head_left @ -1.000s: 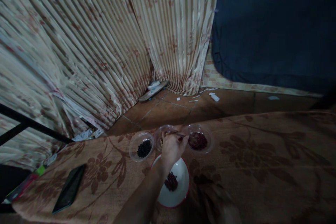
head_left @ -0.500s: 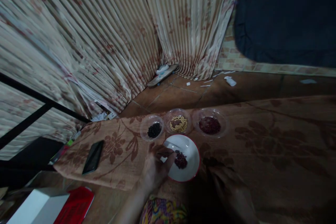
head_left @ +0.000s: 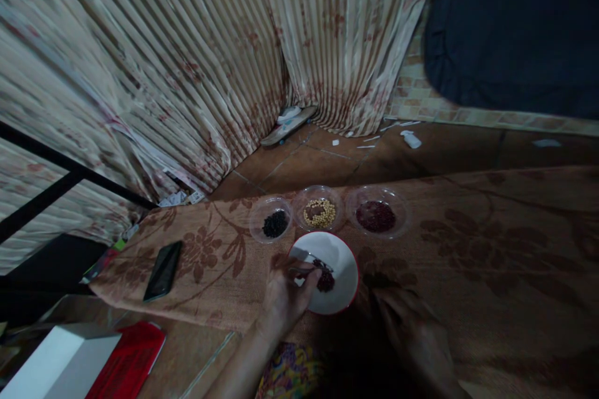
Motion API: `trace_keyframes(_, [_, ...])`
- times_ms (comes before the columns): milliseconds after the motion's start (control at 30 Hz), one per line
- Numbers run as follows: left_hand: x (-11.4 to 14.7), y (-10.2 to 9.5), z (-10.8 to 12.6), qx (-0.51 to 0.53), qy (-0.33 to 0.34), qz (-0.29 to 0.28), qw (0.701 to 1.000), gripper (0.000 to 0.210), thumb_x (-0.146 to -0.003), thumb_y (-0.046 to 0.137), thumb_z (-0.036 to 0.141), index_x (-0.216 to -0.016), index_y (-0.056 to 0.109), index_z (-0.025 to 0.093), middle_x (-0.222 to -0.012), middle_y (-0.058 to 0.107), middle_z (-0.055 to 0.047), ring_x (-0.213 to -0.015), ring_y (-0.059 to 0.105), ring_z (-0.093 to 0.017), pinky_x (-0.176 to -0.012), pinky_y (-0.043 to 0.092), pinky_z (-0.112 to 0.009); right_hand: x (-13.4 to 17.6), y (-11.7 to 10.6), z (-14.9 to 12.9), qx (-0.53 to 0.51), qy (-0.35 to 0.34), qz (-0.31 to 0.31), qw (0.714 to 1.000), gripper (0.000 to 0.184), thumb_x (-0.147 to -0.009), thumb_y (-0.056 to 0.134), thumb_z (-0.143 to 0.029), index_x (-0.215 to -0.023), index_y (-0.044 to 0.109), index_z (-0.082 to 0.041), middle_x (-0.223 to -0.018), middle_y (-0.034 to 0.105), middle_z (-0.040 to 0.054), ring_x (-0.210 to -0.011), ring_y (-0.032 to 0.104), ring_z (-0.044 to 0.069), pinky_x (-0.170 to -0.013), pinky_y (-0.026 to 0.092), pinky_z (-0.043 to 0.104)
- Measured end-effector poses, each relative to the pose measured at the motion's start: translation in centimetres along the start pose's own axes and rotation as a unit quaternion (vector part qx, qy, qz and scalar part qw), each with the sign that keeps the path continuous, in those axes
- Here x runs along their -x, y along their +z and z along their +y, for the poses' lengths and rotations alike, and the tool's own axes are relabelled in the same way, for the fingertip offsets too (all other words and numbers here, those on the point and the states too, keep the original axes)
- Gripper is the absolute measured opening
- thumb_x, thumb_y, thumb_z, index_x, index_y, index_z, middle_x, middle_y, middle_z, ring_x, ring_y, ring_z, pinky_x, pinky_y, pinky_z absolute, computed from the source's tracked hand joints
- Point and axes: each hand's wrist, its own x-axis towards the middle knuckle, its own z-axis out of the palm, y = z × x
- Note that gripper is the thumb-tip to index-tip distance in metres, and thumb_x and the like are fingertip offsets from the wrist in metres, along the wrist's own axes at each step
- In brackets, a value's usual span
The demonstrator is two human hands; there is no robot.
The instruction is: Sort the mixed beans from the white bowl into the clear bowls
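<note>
A white bowl with a red rim sits on the cloth, with dark red beans in its bottom. My left hand reaches over the bowl's left side. Its fingers are pinched on a thin metal tool, whose tip is over the beans; its exact kind is unclear. My right hand is in deep shadow right of the bowl, its fingers hard to make out. Behind the bowl stand three clear plastic bowls: one with black beans, one with yellow soybeans, one with red beans.
A dark phone lies on the brown patterned cloth to the left. A white box and a red packet are below left. Striped curtains hang behind; a white bottle and scraps lie on the floor.
The view has shifted slightly, so the bowls appear a little higher. My left hand has moved slightly right over the bowl, with the metal tool's tip now at the beans.
</note>
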Motion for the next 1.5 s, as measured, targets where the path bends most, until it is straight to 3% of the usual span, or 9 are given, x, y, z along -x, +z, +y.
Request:
trace_keyframes(267, [0.5,0.9,-0.6,0.008,-0.013,0.040,0.999,0.008,-0.081,0.067,0.030,-0.078,0.072,0.024,-0.080,0.075,-0.001,-0.078,0.070,-0.019,-0.091,0.052,-0.040,-0.1,0.0,-0.1,0.025,-0.011,0.001,1.000,0.028,-0.096,0.044,-0.028,-0.104,0.070,-0.023,-0.098,0.071,0.0048,-0.088,0.065,0.018,-0.079,0.051,0.031])
trace_keyframes(567, [0.6,0.7,-0.7,-0.037,0.000,0.023,0.999,0.011,-0.083,0.066,0.030,-0.075,0.071,0.025,-0.077,0.075,0.000,-0.078,0.070,-0.020,-0.106,0.039,-0.049,-0.2,-0.1,-0.2,0.015,-0.004,0.005,1.000,0.028,-0.096,0.045,-0.030,-0.105,0.071,-0.025,-0.098,0.072,0.0044,-0.089,0.066,0.018,-0.079,0.052,0.031])
trace_keyframes(1000, [0.7,0.9,-0.1,-0.075,0.043,0.045,0.995,0.010,-0.083,0.066,0.028,-0.075,0.071,0.025,-0.075,0.073,0.000,-0.076,0.068,-0.019,-0.096,0.043,-0.045,-0.2,0.0,0.0,0.021,-0.013,0.000,1.000,0.027,-0.096,0.045,-0.028,-0.103,0.071,-0.025,-0.098,0.072,0.0042,-0.087,0.067,0.018,-0.077,0.053,0.031])
trace_keyframes(1500, [0.9,0.5,0.6,-0.104,0.062,0.021,0.992,0.012,-0.084,0.063,0.027,-0.075,0.071,0.027,-0.074,0.074,0.001,-0.076,0.068,-0.019,-0.104,0.038,-0.049,-0.1,0.1,-0.1,0.016,-0.004,0.001,1.000,0.027,-0.095,0.045,-0.028,-0.104,0.071,-0.025,-0.099,0.072,0.0037,-0.089,0.067,0.018,-0.079,0.053,0.031])
